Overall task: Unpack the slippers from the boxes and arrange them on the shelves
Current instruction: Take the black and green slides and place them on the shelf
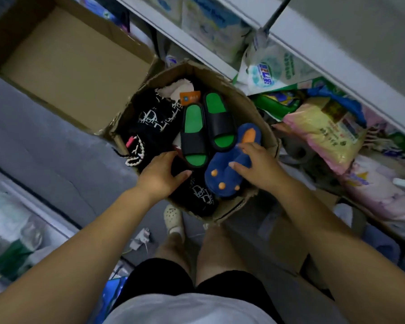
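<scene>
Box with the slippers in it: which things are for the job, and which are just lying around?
For the job: open brown cardboard box; black slides with green insoles; blue plush slippers with orange spots; black fabric slippers with white lettering; white shelves.
Just lying about: pink-and-yellow plastic sack; white plastic pack with blue print; green plastic packet.

One wide-angle camera on the person's head looks steeply down, close over the open cardboard box (242, 100), shelves (337, 64) slanting alongside.
</scene>
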Demonstrator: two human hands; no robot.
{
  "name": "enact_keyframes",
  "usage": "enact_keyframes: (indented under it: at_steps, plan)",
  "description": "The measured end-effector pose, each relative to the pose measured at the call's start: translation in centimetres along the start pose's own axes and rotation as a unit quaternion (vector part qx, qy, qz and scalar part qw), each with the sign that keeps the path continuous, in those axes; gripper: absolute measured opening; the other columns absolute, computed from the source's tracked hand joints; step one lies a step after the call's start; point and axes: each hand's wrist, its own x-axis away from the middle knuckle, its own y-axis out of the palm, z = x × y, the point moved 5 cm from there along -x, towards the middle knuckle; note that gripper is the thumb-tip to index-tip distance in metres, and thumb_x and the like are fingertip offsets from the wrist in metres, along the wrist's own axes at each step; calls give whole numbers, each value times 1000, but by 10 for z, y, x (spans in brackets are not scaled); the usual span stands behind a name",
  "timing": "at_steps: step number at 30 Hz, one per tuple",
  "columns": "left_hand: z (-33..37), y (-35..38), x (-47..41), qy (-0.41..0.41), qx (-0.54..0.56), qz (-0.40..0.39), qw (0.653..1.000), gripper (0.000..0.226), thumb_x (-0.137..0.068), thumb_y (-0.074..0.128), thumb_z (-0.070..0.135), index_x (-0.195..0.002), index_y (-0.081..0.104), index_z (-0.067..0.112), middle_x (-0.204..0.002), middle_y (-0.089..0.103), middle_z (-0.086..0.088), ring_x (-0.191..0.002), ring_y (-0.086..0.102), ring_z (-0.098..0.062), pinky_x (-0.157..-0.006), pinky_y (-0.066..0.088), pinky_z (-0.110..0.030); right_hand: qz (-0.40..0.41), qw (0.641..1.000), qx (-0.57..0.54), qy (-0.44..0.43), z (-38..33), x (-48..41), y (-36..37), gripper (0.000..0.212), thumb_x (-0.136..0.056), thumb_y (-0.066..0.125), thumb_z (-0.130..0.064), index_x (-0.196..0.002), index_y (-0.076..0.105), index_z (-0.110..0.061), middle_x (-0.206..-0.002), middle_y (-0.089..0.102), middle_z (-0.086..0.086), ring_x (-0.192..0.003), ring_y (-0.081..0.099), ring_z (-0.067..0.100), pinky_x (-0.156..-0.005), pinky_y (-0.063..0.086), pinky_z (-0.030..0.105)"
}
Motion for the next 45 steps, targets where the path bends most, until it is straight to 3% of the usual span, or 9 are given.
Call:
enact_keyframes:
  at_steps: [11,15,19,23,29,34,38,42,45]
  plan:
    - [-20,48,-115,-209,218,50,952,54,-95,68,42,-132,54,5,-113,63,-5,-107,60,-22,-85,43,-26,15,987,-151,57,40,-159,1,81,-88,68,-59,-149,42,-12,-146,52,9,-133,50,25,-110,45,44]
    - [-38,69,-134,-230,281,54,930,62,-86,72,58,-124,65,10,-113,72,1,-105,68,-13,-77,50,-20,-5,975,-206,85,54,-182,17,77,-84,71,-63,-140,50,-14,-134,62,0,-124,60,18,-103,51,38]
    - [-47,81,-146,-243,353,39,903,85,-66,74,74,-125,67,14,-115,74,1,-103,71,-11,-89,59,-28,-12,968,-230,103,66,-190,26,69,-74,71,-74,-123,58,-28,-118,68,-9,-113,66,14,-98,55,37]
    - [-44,83,-152,-242,401,24,883,65,-82,79,54,-127,65,10,-116,74,-3,-103,73,-14,-77,59,-20,-36,942,-314,110,69,-196,27,80,-58,80,-75,-118,62,-26,-116,72,-7,-107,70,13,-96,58,41]
    - [-34,80,-138,-282,482,-7,830,98,-47,96,61,-119,66,1,-110,74,-18,-94,75,-35,-77,62,-57,-16,916,-379,127,62,-198,25,89,-66,88,-55,-136,51,-13,-123,68,2,-105,71,18,-91,60,44]
    - [-11,84,-128,-283,552,-34,783,48,-82,83,31,-120,70,6,-110,77,-10,-103,74,-28,-88,61,-46,-1,915,-371,159,59,-187,27,85,-54,90,-65,-121,53,-29,-120,67,-1,-104,69,22,-88,60,46]
    - [-14,83,-107,-285,578,-8,765,43,-87,80,23,-123,66,3,-113,76,-12,-99,75,-27,-77,63,-41,7,927,-337,165,68,-168,31,82,-31,86,-82,-96,46,-53,-122,61,-1,-111,64,24,-90,59,46]
    - [-16,78,-72,-283,597,-4,751,50,-87,79,28,-126,65,0,-117,74,-16,-107,72,-33,-89,60,-50,32,909,-386,153,63,-122,26,101,-40,90,-75,-120,50,-28,-130,60,4,-112,66,23,-92,59,46]
    - [-12,71,-42,-268,602,-15,752,39,-89,78,28,-118,67,3,-113,75,-13,-103,74,-28,-85,61,-44,46,887,-430,163,51,-68,25,92,-60,93,-57,-132,48,-20,-137,58,1,-118,62,19,-101,55,46]
